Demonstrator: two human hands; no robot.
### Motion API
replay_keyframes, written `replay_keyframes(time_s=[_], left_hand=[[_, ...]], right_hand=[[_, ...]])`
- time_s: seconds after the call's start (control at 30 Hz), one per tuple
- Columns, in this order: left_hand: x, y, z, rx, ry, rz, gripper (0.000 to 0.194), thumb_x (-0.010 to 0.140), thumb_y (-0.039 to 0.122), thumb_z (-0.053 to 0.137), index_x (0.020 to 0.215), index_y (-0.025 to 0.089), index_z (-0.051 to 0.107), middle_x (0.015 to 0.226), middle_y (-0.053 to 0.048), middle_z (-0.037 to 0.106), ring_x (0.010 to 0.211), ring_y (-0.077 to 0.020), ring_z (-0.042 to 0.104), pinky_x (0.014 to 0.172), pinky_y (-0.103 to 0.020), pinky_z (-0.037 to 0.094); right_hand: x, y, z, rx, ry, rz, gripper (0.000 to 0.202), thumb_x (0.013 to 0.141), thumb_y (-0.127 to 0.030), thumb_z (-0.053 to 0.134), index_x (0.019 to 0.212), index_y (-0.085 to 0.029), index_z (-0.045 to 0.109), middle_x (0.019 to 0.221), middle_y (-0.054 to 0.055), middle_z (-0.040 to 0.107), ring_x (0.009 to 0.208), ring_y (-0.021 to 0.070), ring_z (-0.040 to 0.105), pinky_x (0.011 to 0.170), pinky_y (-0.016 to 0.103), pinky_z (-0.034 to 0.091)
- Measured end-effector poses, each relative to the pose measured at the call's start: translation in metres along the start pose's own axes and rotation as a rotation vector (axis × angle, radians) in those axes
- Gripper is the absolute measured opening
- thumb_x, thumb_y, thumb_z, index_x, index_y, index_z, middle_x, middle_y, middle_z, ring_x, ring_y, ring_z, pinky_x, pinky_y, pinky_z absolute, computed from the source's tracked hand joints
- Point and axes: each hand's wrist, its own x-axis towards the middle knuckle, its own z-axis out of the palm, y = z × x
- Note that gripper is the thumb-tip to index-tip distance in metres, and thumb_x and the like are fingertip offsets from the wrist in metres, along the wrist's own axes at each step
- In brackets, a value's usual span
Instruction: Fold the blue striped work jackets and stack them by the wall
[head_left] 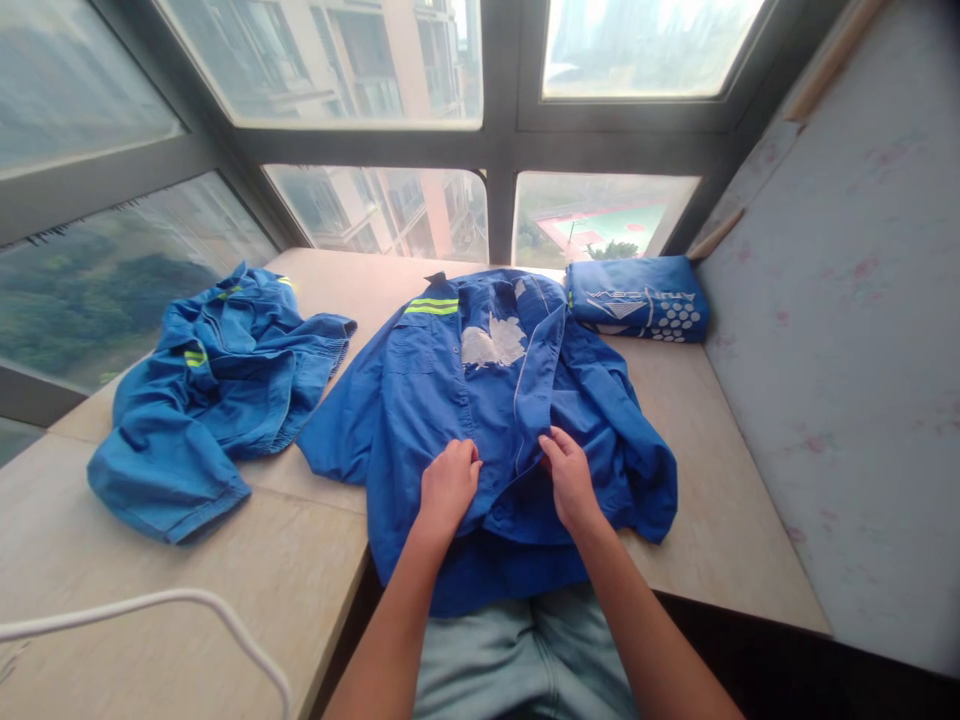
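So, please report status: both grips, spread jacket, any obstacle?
Left grip closed on spread blue cloth jacket; right grip pinching its open front. White curved cable lower left, not touching jacket.

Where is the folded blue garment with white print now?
In the head view, the folded garment lies right of the spread jacket, on the ledge beneath the window.

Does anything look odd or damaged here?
Yes: the white patch inside the open jacket has ragged edges, as if torn or roughly cut; I can't tell which. The other jacket lies crumpled, unlike the folded bundle.
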Motion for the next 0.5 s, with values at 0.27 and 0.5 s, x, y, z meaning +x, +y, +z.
replay_keyframes(time_s=[0.27,0.5], left_hand=[[-0.002,-0.012,-0.016,-0.382,0.092,0.024,0.016,0.093,0.034,0.051,0.088,0.022,0.059,0.083,-0.003,0.070,0.076,-0.0188,0.066,0.067,-0.027,0.042],[0.003,-0.009,-0.032,-0.819,0.173,0.026,0.019,0.085,0.039,0.061,0.086,0.020,0.065,0.080,-0.001,0.070,0.076,-0.0176,0.066,0.071,-0.027,0.049]], right_hand=[[-0.003,-0.003,-0.006,0.131,-0.031,-0.008,0.038,0.074,-0.032,0.070,0.111,-0.022,0.068,0.107,0.003,0.073,0.098,0.0222,0.065,0.090,0.035,0.050],[0.025,-0.010,-0.007,0.042,0.126,-0.039,0.040,0.071,-0.042,0.074,0.105,-0.020,0.072,0.106,0.005,0.074,0.106,0.0253,0.065,0.095,0.038,0.051]])
